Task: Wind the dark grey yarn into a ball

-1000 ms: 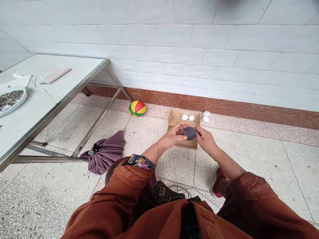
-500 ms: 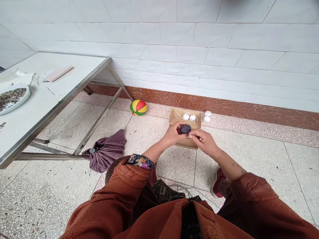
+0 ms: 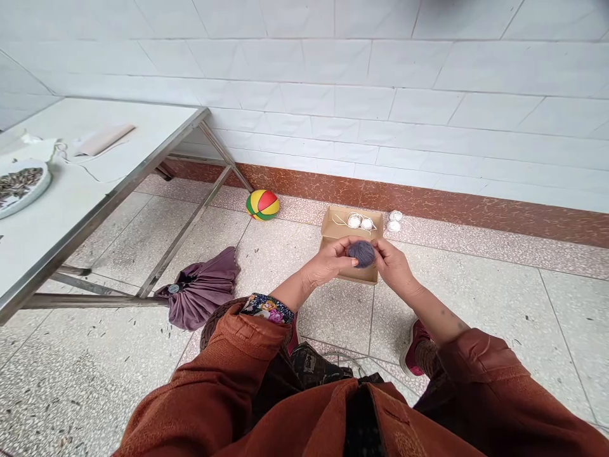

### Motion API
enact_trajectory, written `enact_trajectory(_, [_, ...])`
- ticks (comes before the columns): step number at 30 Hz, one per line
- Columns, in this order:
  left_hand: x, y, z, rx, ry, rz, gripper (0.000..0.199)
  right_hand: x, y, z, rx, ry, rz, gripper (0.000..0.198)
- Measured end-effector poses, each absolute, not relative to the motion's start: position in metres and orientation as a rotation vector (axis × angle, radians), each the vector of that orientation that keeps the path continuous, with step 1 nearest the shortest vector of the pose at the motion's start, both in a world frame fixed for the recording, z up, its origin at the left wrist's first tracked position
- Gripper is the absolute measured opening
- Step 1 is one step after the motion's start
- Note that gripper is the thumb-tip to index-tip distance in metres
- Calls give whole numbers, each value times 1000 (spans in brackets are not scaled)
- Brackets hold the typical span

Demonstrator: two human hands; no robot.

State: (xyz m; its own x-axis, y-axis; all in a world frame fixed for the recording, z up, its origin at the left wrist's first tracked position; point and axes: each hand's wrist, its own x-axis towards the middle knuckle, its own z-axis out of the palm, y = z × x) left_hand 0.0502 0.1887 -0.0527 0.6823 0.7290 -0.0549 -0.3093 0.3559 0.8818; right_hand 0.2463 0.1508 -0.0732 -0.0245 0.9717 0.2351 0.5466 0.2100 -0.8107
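A ball of dark grey-purple yarn (image 3: 361,254) is held above an open cardboard box (image 3: 328,223). My left hand (image 3: 329,261) is closed round its left side, with the thumb across the front. At the ball's right edge, my right hand (image 3: 392,266) has its fingers bent together against the yarn; whether a loose strand runs between them is too small to see. Two white yarn balls (image 3: 360,222) with loose cord lie in the far part of the box. Both hands and the ball hide some of the box's middle.
Right of the box, more white balls (image 3: 394,222) sit by the wall. A striped ball (image 3: 262,205) lies near the leg of a metal-framed table (image 3: 157,133). That table bears a dish of small dark pieces (image 3: 21,184). A folded purple umbrella (image 3: 204,289) rests on the floor.
The yarn ball has moved slightly right and turned in my left hand. My right hand has gone from the ball's lower front up to its right edge.
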Motion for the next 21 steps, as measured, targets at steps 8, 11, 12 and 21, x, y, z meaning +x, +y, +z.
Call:
enact_trajectory(8, [53, 197, -61, 1108, 861, 852, 51, 240, 139, -62, -1252, -1912, 861, 14])
enact_trajectory(11, [53, 197, -62, 1264, 919, 827, 52, 241, 138, -53, -1184, -1871, 942, 15])
enact_trajectory(12, [53, 196, -62, 1315, 921, 823, 52, 242, 139, -51, -1185, -1831, 958, 16])
enact_trajectory(21, [46, 189, -56, 1272, 490, 585, 85, 245, 149, -59, -1283, -1477, 935, 27])
